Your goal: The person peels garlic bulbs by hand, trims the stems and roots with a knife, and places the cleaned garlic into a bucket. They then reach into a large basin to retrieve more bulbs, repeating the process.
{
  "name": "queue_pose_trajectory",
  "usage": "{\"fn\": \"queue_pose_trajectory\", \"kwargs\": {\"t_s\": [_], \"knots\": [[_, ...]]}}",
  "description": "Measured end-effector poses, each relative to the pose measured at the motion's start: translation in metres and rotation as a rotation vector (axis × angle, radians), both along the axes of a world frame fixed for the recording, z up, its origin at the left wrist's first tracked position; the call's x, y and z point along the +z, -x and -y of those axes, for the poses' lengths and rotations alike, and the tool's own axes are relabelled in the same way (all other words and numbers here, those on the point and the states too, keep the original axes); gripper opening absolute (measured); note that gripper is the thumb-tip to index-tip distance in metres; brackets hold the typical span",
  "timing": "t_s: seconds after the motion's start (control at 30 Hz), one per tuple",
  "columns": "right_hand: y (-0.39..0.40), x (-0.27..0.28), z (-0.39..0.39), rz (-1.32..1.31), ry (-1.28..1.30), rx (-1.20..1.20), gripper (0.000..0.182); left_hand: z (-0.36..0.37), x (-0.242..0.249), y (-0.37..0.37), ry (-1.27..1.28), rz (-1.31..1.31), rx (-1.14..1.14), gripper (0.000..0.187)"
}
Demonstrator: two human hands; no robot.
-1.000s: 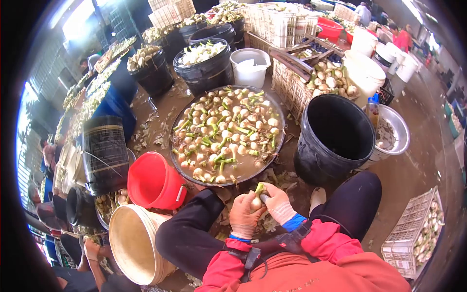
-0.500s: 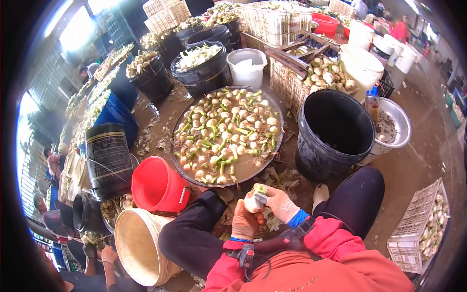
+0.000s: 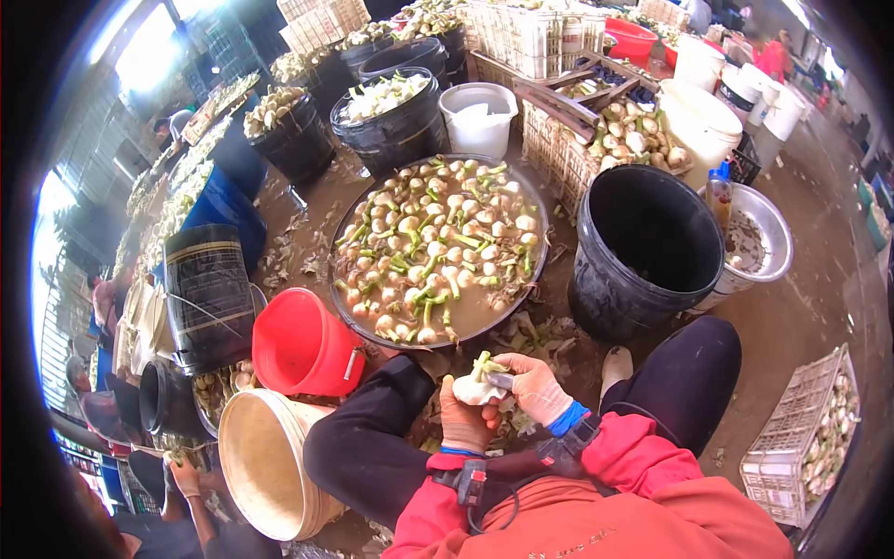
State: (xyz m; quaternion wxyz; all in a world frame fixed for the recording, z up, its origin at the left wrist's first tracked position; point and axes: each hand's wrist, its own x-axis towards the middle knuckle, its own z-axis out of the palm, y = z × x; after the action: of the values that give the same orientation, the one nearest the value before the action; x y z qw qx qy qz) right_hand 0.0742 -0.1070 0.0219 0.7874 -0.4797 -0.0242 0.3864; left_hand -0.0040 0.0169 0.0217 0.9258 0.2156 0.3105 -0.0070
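Observation:
My left hand is closed round the underside of a white garlic bulb with a short green stem and loose skin hanging from it. In my right hand is a small knife, its short grey blade lying against the bulb by the stem. Its handle is hidden in my fingers. Both hands are gloved and work above my crossed legs. Just beyond them sits a wide round tub of murky water with many stemmed garlic bulbs floating in it.
A large black bucket stands front right, beside a metal pot holding a bottle. A red bucket and a cream bucket lie tipped at left. A crate of bulbs is at right. A co-worker's hand shows lower left.
The garlic bulb has turned in my left hand, and its stem and peeled skin now stand out on top. The knife has stayed against it. The co-worker's hand at lower left has moved up.

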Motion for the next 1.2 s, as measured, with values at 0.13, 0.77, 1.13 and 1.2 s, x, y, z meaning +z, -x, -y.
{"fn": "queue_pose_trajectory", "kwargs": {"t_s": [0.13,0.77,1.13,1.2], "knots": [[-0.005,-0.005,-0.001,0.04,-0.071,-0.096,0.042,-0.008,-0.009,-0.002,-0.007,-0.066,-0.12,0.062],[-0.036,-0.033,0.018,-0.136,0.118,-0.408,0.044,0.003,0.022,0.008,-0.148,0.432,-0.274,0.067],[-0.02,0.028,0.02,0.644,0.38,0.19,0.029,0.002,0.009,0.004,-0.424,0.264,-0.25,0.095],[-0.015,0.027,0.018,0.866,0.505,0.293,0.028,0.0,0.009,0.004,-0.523,0.229,-0.338,0.098]]}}
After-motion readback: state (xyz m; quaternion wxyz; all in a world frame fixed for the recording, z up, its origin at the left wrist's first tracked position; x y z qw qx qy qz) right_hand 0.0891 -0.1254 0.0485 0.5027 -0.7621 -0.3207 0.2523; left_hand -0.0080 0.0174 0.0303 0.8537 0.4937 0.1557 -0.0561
